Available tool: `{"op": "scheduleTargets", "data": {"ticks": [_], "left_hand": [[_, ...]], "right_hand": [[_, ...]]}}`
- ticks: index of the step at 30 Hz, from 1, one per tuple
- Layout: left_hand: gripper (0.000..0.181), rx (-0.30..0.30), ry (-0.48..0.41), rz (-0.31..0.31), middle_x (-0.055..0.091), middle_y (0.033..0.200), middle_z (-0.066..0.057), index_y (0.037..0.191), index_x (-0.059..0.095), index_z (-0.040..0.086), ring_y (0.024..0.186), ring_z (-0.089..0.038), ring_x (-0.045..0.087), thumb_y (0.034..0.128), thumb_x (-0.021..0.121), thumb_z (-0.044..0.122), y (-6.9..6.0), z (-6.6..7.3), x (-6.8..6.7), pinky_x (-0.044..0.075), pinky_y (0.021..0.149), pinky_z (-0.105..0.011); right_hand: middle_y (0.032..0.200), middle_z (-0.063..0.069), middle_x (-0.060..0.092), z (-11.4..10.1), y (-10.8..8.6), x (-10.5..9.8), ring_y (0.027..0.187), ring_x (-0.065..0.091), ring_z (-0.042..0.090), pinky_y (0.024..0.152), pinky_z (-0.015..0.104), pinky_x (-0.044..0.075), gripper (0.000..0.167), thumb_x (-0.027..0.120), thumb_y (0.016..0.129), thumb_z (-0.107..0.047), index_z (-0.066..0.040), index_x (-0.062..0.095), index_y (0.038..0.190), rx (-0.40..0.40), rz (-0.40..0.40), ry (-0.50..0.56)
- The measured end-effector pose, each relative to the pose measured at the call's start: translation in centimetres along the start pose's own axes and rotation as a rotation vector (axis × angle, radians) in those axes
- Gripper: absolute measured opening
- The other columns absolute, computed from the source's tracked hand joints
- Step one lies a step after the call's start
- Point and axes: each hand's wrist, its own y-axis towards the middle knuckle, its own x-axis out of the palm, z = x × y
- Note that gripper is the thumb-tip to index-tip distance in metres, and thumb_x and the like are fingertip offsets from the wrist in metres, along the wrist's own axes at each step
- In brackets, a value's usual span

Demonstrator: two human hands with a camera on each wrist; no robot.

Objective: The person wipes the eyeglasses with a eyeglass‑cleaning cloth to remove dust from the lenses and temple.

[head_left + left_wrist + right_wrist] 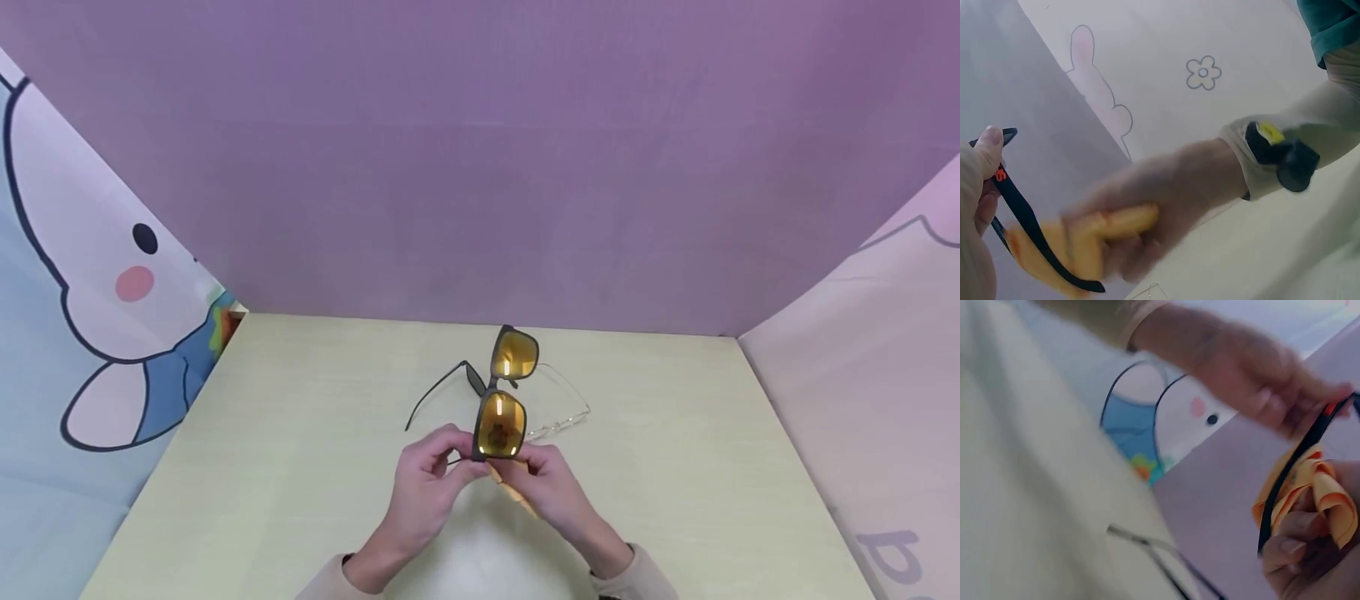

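A pair of black-framed sunglasses [501,425] with orange mirrored lenses is held up over the table, its lenses one above the other in the head view. My left hand [431,479] pinches the frame near one end. My right hand [551,492] grips a yellow-orange cloth [1335,506], bunched among its fingers, close against the sunglasses. A black temple arm [1029,219] with a red mark runs past the cloth in the left wrist view. The right hand is blurred there, so whether the cloth touches a lens cannot be told.
Dark-framed glasses [476,379] lie on the table behind the left hand, partly covered by the sunglasses. Thin wire-framed glasses [558,427] lie behind the right hand. Purple fabric [480,208] rises at the table's [300,417] back edge, with printed cloths at both sides.
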Motion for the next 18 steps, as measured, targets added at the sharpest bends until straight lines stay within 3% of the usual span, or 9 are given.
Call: {"op": "scheduleTargets", "data": {"ticks": [4, 6, 14, 18], "left_hand": [[0.013, -0.008, -0.005, -0.036, 0.063, 0.081, -0.018, 0.095, 0.068, -0.008, 0.086, -0.005, 0.062, 0.0848, 0.075, -0.007, -0.1, -0.1, 0.0, 0.057, 0.078, -0.022], [0.016, -0.002, 0.006, -0.052, 0.065, 0.081, -0.018, 0.095, 0.068, -0.006, 0.084, -0.008, 0.063, 0.0821, 0.075, -0.012, -0.1, -0.3, 0.1, 0.057, 0.077, -0.023], [0.023, 0.054, 0.138, -0.05, 0.068, 0.08, -0.009, 0.091, 0.071, 0.002, 0.075, -0.015, 0.061, 0.0761, 0.079, -0.013, 0.3, -0.7, 0.5, 0.054, 0.069, -0.025], [0.024, 0.045, 0.126, -0.043, 0.067, 0.079, -0.01, 0.093, 0.071, 0.001, 0.076, -0.013, 0.061, 0.0759, 0.078, -0.015, 0.4, -0.5, 0.3, 0.053, 0.066, -0.024]], "right_hand": [[0.063, -0.01, 0.051, 0.6, 0.3, -0.7, 0.057, 0.044, 0.0, 0.052, 0.018, 0.038, 0.02, 0.066, 0.1, -0.012, 0.004, 0.076, 0.097, 0.124, -0.042, -0.128], [0.062, -0.011, 0.05, 0.6, 0.2, -1.1, 0.056, 0.043, 0.0, 0.051, 0.018, 0.036, 0.019, 0.068, 0.099, -0.012, 0.003, 0.077, 0.093, 0.151, -0.047, -0.143], [0.074, -0.016, 0.064, -1.4, 0.1, -1.4, 0.069, 0.053, 0.001, 0.065, 0.021, 0.047, 0.023, 0.065, 0.093, -0.001, 0.021, 0.067, 0.099, 0.043, -0.04, 0.059], [0.068, -0.013, 0.058, -0.5, 0.1, -1.0, 0.063, 0.049, 0.001, 0.058, 0.019, 0.042, 0.022, 0.063, 0.097, -0.004, 0.017, 0.07, 0.097, 0.089, -0.046, 0.002]]}}
